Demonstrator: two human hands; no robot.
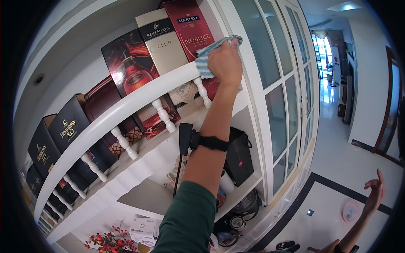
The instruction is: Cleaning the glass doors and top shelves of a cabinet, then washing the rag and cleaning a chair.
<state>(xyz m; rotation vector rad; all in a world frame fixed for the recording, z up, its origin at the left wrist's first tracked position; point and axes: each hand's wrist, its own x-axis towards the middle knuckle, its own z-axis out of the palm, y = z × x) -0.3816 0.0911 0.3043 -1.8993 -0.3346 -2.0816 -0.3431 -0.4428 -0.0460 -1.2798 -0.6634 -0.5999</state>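
Observation:
My left hand (226, 63) is raised at the right end of a curved white handrail (126, 101), closed on a blue-and-white striped cloth (205, 64). The cloth lies over the rail's end and reaches the white cabinet frame beside it. White turned balusters (163, 114) stand under the rail. Behind them, cognac boxes line the shelf, with a red Martell box (190, 34) nearest the cloth. My right hand (376, 189) is off to the lower right, holding nothing, fingers apart, over the tiled floor.
Frosted-glass cabinet doors (278, 95) rise right of the cloth. Below the shelf are a black bag (239, 158), a white box (142, 229) and red berry stems (110, 242). A pink round item (350, 211), dark slippers (284, 245) and a wooden stool's edge (329, 246) are low at right.

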